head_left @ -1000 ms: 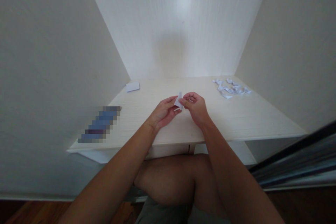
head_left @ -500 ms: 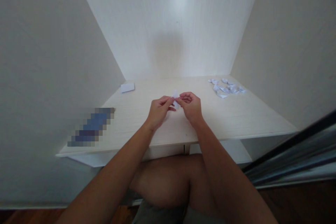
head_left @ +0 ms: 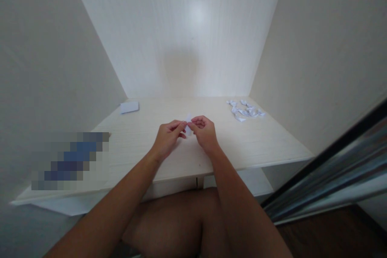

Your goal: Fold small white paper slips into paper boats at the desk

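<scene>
A small piece of white paper point(head_left: 188, 130) is held up between my two hands, over the middle of the white desk point(head_left: 136, 145). My left hand point(head_left: 169, 136) pinches its left side between thumb and fingers. From the right, my right hand point(head_left: 204, 131) pinches the same piece, its thumb close to the left one and its other fingers curled. The fingertips cover part of the paper, so its exact folds cannot be made out.
Several crumpled or twisted white paper pieces point(head_left: 246, 111) lie at the desk's back right. A flat white stack of paper point(head_left: 130, 107) rests at the back left. Nearer on the left is a blurred-out blue item point(head_left: 75, 157). Walls enclose the desk on three sides.
The camera view has turned a little to the right, so the desk and its objects appear shifted left and slightly lower. Both hands keep nearly the same pinch on the paper.
</scene>
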`<state>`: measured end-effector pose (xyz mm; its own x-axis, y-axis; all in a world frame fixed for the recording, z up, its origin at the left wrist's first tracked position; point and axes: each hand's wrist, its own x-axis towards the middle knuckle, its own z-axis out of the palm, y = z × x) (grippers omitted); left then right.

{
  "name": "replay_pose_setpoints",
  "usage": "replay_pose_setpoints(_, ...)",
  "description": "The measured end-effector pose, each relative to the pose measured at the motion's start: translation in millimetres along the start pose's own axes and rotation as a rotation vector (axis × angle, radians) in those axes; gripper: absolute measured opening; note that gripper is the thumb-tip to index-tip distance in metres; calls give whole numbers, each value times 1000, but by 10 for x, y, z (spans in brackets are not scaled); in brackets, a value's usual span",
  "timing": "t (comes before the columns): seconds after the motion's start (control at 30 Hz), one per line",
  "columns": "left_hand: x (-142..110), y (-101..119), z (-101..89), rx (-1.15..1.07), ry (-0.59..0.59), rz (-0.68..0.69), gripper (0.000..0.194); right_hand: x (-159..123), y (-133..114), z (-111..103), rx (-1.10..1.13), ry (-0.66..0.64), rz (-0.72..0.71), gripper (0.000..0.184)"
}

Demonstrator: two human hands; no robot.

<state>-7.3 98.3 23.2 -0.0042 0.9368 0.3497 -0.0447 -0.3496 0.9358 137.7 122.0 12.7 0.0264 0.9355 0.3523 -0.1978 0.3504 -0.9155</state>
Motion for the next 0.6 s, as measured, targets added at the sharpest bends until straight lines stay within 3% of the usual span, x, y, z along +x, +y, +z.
replay_pose_setpoints(0.27,-1,-9,-5,13,-7,-9,27,-3,-3,9,14,-64,83,27)
replay_pose_setpoints(0.6,6,-2,25,59,50,4,29,-9,10,-33,-38,23,30,24)
